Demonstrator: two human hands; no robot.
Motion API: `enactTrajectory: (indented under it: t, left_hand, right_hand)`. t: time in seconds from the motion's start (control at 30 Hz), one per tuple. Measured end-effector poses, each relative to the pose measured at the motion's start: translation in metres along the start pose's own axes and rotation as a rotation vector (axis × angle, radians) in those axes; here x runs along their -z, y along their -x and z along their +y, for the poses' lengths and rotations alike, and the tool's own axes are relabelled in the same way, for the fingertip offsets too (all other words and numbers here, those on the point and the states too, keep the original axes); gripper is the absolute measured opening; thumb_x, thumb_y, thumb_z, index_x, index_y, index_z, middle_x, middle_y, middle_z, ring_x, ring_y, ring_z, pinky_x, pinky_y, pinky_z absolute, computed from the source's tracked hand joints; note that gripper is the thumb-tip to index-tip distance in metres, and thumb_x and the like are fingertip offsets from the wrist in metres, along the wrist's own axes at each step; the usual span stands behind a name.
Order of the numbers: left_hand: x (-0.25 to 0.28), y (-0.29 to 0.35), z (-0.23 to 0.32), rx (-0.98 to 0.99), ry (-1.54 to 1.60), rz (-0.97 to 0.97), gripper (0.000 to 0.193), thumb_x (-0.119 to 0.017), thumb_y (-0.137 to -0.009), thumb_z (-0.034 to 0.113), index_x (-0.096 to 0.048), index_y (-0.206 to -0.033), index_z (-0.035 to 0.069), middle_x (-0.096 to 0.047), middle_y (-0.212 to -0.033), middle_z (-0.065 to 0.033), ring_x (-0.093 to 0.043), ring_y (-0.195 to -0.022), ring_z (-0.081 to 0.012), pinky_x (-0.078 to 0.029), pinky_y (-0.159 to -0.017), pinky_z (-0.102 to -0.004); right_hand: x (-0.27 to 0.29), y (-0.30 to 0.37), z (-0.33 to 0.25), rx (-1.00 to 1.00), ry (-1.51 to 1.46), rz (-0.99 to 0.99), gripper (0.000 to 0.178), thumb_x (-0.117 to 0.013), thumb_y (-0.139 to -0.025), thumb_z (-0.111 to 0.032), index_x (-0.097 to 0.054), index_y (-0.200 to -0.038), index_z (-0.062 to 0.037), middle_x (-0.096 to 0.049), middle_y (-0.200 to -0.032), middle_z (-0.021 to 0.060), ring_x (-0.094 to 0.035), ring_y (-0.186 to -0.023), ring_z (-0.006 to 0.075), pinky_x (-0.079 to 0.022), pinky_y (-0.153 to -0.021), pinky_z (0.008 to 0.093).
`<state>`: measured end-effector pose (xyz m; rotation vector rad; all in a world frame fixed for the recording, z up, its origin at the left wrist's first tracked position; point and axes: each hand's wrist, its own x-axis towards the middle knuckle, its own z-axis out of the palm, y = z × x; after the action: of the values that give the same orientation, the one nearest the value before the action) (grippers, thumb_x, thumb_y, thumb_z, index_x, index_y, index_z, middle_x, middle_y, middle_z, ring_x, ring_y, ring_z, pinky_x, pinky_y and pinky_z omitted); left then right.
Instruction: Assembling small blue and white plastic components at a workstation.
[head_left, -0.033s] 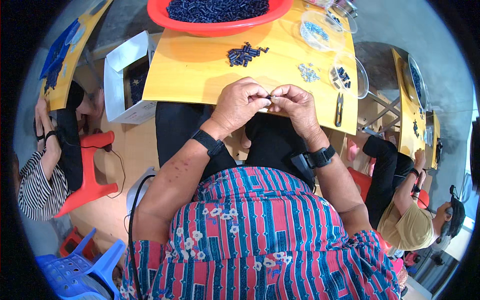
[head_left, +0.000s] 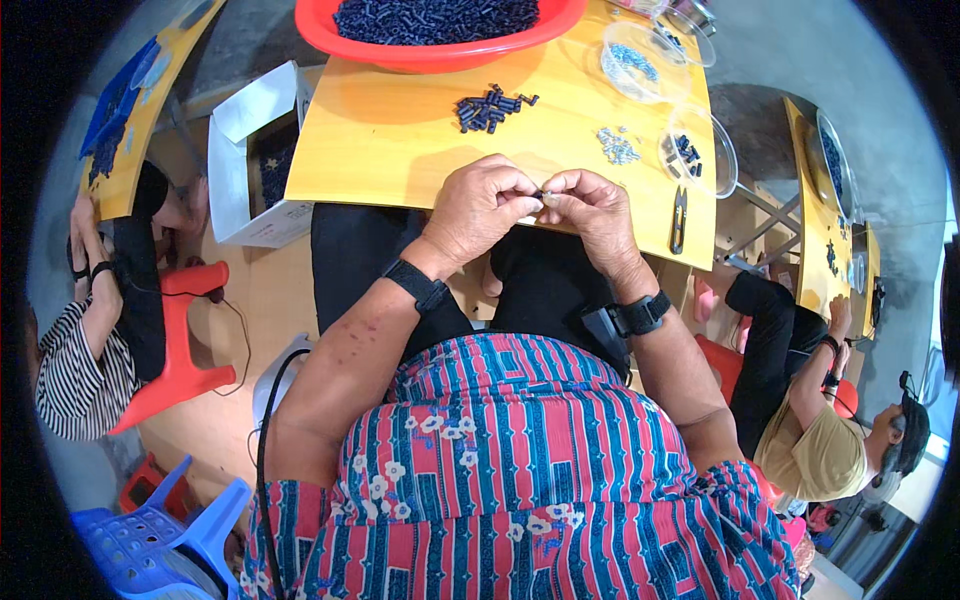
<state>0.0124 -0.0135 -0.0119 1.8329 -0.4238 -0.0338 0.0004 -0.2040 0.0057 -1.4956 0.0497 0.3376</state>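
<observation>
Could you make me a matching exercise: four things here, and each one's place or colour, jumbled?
1. Basin
2. Snips
3. Open box
4. Small dark piece

A. left of the table
B. held between left hand and right hand
C. red, heaped with dark blue pieces
D. near the table's right edge

Pairs: 1-C, 2-D, 3-A, 4-B

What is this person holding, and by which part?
A small dark piece, pinched at the fingertips of the left hand and right hand; too little shows to tell which part each grips.
</observation>
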Motion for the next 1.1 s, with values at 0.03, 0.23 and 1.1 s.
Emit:
enactTrajectory:
  t: [0.03,0.23,1.1]
  left_hand:
    - [0.0,0.0,0.0,-0.005,0.015,0.001,0.009,-0.072,-0.077,0.003,-0.069,-0.085,0.001,-0.062,-0.081,-0.0054,-0.061,-0.069,-0.0138,-0.049,-0.064,-0.0264]
    - [0.001,0.0,0.0,-0.005,-0.016,-0.005,0.009,-0.072,-0.076,0.002,-0.069,-0.085,0.001,-0.063,-0.081,-0.006,-0.062,-0.07,-0.0148,-0.05,-0.064,-0.0272]
    - [0.0,-0.005,-0.006,-0.045,-0.026,0.024,0.007,-0.071,-0.076,0.002,-0.067,-0.082,0.001,-0.06,-0.076,-0.0063,-0.061,-0.068,-0.0159,-0.049,-0.062,-0.0275]
  right_hand:
    - [0.0,0.0,0.001,-0.001,0.0,-0.001,0.009,-0.061,-0.089,0.002,-0.062,-0.098,0.0027,-0.066,-0.086,0.0076,-0.066,-0.075,0.0139,-0.055,-0.071,0.0253]
    - [-0.001,-0.002,0.002,0.005,-0.015,0.011,0.009,-0.062,-0.089,0.002,-0.064,-0.098,0.0024,-0.067,-0.086,0.0069,-0.064,-0.074,0.0125,-0.055,-0.07,0.0248]
    - [-0.012,0.002,0.01,0.255,0.255,0.138,0.012,-0.063,-0.089,0.003,-0.068,-0.1,0.0033,-0.068,-0.086,0.0065,-0.063,-0.071,0.0099,-0.054,-0.066,0.0234]
